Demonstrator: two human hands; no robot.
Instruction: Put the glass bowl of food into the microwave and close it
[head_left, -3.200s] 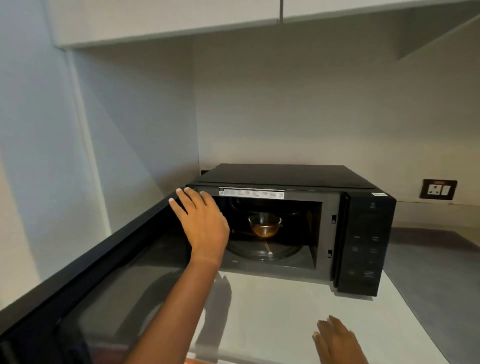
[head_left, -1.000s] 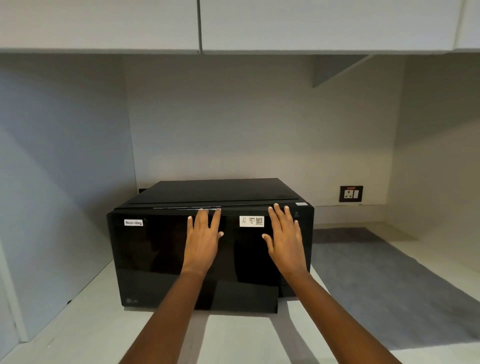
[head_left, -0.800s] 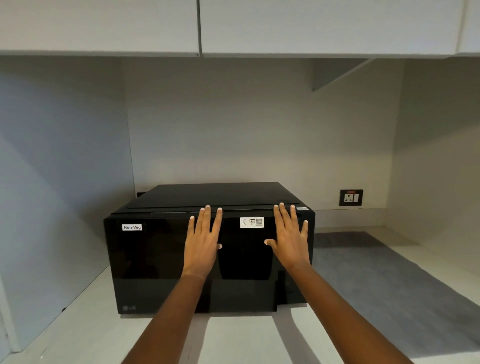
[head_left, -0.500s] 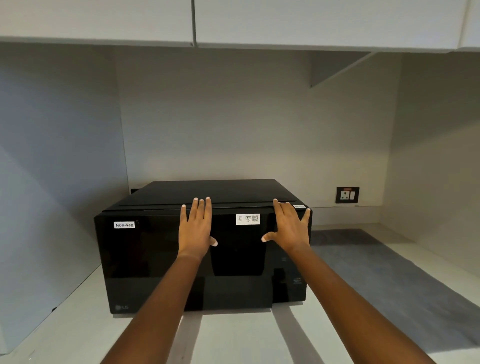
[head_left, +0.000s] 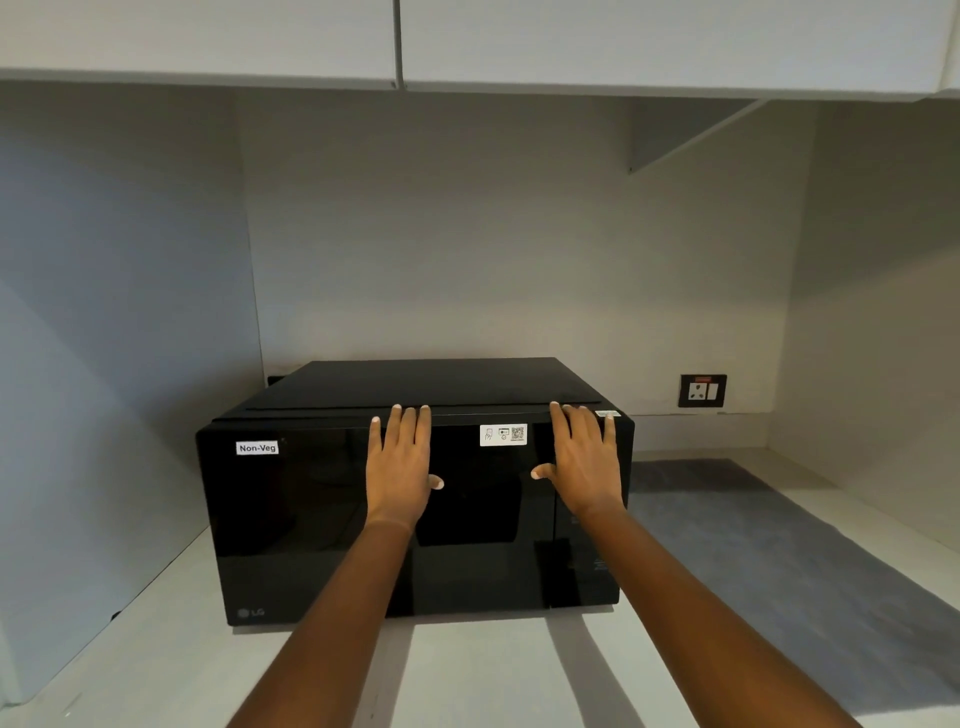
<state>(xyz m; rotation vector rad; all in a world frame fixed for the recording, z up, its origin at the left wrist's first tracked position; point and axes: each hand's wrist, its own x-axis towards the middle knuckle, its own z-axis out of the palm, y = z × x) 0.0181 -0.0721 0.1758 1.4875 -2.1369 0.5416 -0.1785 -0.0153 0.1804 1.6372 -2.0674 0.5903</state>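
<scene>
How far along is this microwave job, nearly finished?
Nearly. The microwave door looks shut, so the bowl cannot be seen now. Both the left hand and right hand lie flat against the door front. Only lifting them away seems left.

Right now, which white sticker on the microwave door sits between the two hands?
The sticker with the square code, between the left hand and right hand. The "Non-Veg" sticker sits far left of both.

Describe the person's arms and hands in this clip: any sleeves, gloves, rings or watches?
Both forearms are bare as far as the frame shows, with no sleeves visible. The left hand and right hand wear no gloves, and no rings, watch or bracelet show. Fingernails look short and unpainted.
</scene>
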